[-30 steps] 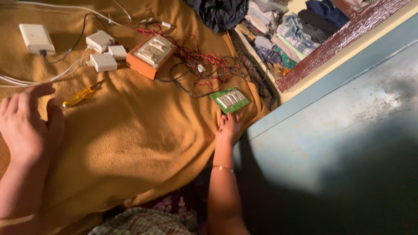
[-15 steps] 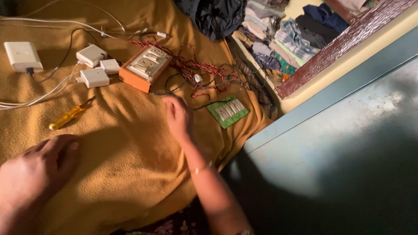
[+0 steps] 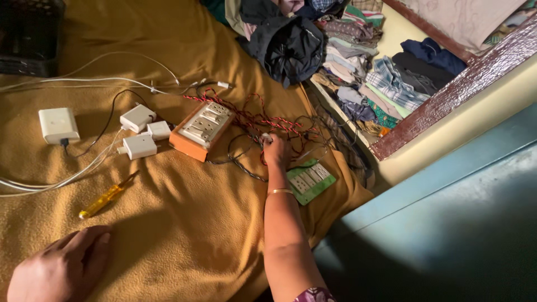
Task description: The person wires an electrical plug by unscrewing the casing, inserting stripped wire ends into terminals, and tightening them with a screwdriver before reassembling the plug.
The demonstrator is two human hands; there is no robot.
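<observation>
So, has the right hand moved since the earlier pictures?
Yes. The right hand went from the green switch plate up to the tangled red and black wires, nearer the orange socket box.

Both arms are bare from wrist to well above the elbow. The right hand belongs to a forearm circled at the wrist by a thin gold bangle. At the bottom edge a bit of patterned purple sleeve shows on the upper arm. The left hand wears no ring or band, its fingernails short and plain.
</observation>
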